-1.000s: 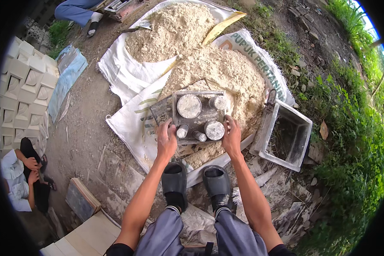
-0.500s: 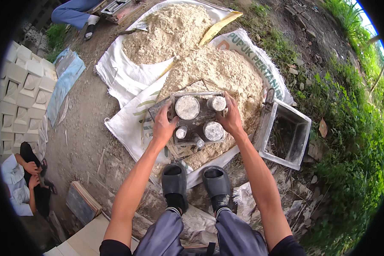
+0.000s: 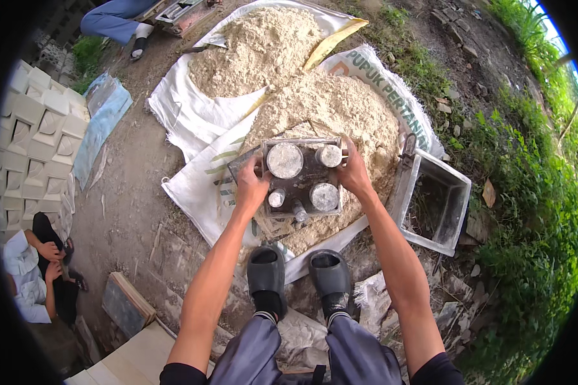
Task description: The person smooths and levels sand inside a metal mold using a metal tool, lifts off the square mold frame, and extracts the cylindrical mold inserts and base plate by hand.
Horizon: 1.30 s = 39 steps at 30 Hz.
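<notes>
A grey, dust-coated square metal mould (image 3: 304, 174) with several round cylinders standing up inside it sits in front of me, over the pale powder. My left hand (image 3: 252, 184) is closed on its left side, fingers curled at the rim. At the upper right side, next to a small cylinder (image 3: 329, 156), my right hand (image 3: 353, 173) grips the mould's edge. A short knobbed handle (image 3: 299, 212) lies at the near edge. The mould's underside and some fingertips are hidden.
Heaps of pale, crumbly powder (image 3: 340, 106) lie on white woven sacks (image 3: 186, 106). An open metal box frame (image 3: 430, 202) stands at right, near green plants. Stacked pale patterned blocks (image 3: 38, 141) are at far left. One person (image 3: 29, 276) sits lower left; another's leg (image 3: 112, 22) shows upper left.
The whole view has shifted slightly, so things appear a little farther right. My left fingers have changed their hold on the mould's rim a little; both hands stay at its sides.
</notes>
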Tool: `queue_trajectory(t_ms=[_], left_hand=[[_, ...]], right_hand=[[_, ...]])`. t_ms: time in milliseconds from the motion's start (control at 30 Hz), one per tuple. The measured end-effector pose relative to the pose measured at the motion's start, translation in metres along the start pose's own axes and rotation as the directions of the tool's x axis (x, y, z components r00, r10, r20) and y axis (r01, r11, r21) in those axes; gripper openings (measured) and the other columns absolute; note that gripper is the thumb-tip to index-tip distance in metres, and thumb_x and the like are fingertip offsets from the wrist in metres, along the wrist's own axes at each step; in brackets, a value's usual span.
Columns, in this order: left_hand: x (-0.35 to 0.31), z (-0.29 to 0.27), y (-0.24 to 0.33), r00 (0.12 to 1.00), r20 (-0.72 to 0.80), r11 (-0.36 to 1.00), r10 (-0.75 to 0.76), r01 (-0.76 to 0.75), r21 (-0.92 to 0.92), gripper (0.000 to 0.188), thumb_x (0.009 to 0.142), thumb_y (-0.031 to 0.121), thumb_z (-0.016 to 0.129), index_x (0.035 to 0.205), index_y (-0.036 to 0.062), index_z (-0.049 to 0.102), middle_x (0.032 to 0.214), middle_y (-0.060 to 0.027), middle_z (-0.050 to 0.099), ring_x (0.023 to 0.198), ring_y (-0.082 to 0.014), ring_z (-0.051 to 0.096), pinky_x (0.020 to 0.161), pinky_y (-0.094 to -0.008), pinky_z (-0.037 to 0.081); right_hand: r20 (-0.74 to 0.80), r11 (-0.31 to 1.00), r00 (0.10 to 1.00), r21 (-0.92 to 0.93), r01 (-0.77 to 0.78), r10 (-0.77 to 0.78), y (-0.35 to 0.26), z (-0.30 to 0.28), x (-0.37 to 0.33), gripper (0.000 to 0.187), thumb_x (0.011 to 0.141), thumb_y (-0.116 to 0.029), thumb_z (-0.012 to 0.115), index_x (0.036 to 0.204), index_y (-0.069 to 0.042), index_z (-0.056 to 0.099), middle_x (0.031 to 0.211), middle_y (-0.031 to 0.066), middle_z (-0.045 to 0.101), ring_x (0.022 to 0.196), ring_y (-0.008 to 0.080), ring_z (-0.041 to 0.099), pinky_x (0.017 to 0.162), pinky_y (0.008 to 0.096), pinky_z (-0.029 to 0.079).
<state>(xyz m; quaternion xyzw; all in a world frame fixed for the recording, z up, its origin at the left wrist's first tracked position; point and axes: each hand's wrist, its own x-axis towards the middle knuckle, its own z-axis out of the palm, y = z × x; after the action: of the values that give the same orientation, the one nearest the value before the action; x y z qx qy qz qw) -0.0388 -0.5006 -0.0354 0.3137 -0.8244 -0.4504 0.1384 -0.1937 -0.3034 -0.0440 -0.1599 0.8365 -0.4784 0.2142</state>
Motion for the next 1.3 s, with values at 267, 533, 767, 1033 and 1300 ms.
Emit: queue_trajectory(t_ms=[267,533,767,1033,1300], left_hand=[[0.015,-0.003,-0.014,0.997,0.058,0.957,0.049,-0.064,0.284,0.043,0.069,0.002,0.07,0.111,0.0024,0.059,0.112,-0.0153,0.051,0.114,-0.0344,0.045,0.096,-0.0403,0.038],[0.022,-0.028,0.028,0.858,0.37,0.92,0.356,-0.392,0.025,0.088,0.063,0.01,0.077,0.137,0.0052,0.03,0.136,-0.0188,0.041,0.126,-0.0335,0.041,0.106,-0.0386,0.034],[0.019,-0.027,0.043,0.847,0.408,0.897,0.341,-0.423,0.129,0.084,0.057,0.02,0.084,0.129,0.0058,0.042,0.125,-0.0182,0.053,0.117,-0.0332,0.051,0.099,-0.0376,0.042],[0.016,-0.039,0.056,0.874,0.356,0.896,0.331,-0.41,0.174,0.08,0.056,0.022,0.084,0.125,0.0069,0.047,0.118,-0.0163,0.058,0.109,-0.0325,0.057,0.092,-0.0391,0.046],[-0.009,-0.01,0.06,0.935,0.155,0.896,0.32,-0.352,0.269,0.091,0.062,0.022,0.081,0.137,0.0096,0.03,0.128,-0.0217,0.042,0.113,-0.0391,0.05,0.091,-0.0438,0.045]], right_hand=[[0.029,0.892,0.977,-0.403,0.206,-0.213,-0.001,0.003,0.007,0.07,0.074,0.001,0.062,0.138,-0.002,0.035,0.118,0.0226,0.052,0.116,0.0359,0.046,0.102,0.0391,0.037],[0.072,0.938,0.941,-0.083,0.336,-0.331,-0.034,0.002,-0.003,0.057,0.07,-0.013,0.078,0.12,-0.004,0.053,0.109,0.0217,0.061,0.104,0.0352,0.058,0.091,0.0401,0.045],[0.11,0.894,0.936,-0.276,0.353,-0.335,-0.042,-0.009,-0.014,0.056,0.071,-0.015,0.077,0.118,0.003,0.051,0.109,0.022,0.061,0.101,0.0345,0.06,0.088,0.0407,0.047],[0.153,0.814,0.872,-0.314,0.489,-0.466,-0.041,-0.008,-0.02,0.058,0.073,-0.02,0.076,0.121,-0.002,0.048,0.11,0.0203,0.06,0.105,0.0367,0.056,0.091,0.042,0.044],[0.058,0.924,0.987,-0.348,0.159,-0.148,-0.077,0.012,-0.043,0.064,0.078,-0.015,0.069,0.133,-0.007,0.037,0.124,0.0259,0.046,0.104,0.0426,0.055,0.086,0.0462,0.047]])
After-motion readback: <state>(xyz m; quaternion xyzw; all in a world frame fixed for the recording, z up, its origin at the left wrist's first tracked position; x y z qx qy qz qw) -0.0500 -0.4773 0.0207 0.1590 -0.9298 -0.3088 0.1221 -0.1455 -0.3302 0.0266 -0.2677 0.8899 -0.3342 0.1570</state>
